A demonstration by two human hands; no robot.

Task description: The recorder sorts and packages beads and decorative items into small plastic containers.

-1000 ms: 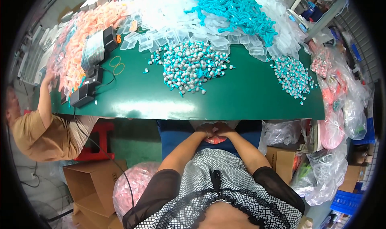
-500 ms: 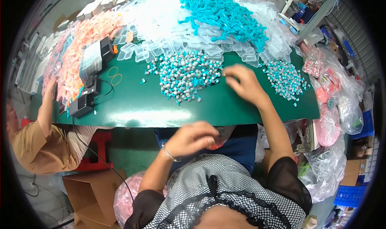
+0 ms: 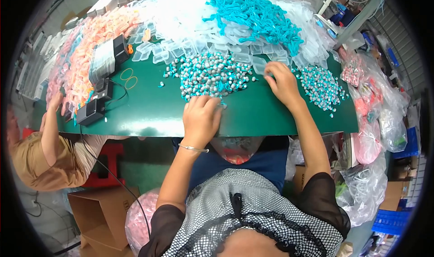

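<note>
My left hand reaches over the table's near side, its fingers bent down at the front of a heap of small grey-and-teal bead-like pieces. Whatever lies under those fingertips is hidden. To the right of the heap, my right hand has its fingertips on a clear plastic case, which sits a little in front of the other cases. A smaller pile of similar grey-and-teal pieces lies just right of my right wrist.
Clear cases and a teal heap of soft loops cover the back. Peach-coloured pieces, black devices and rubber bands lie left, where another person's arm reaches in. A clear bag hangs at my lap.
My left hand has moved forward from above my lap to the heap's front. My right hand has shifted slightly right and forward; a clear case now shows at its fingertips.
</note>
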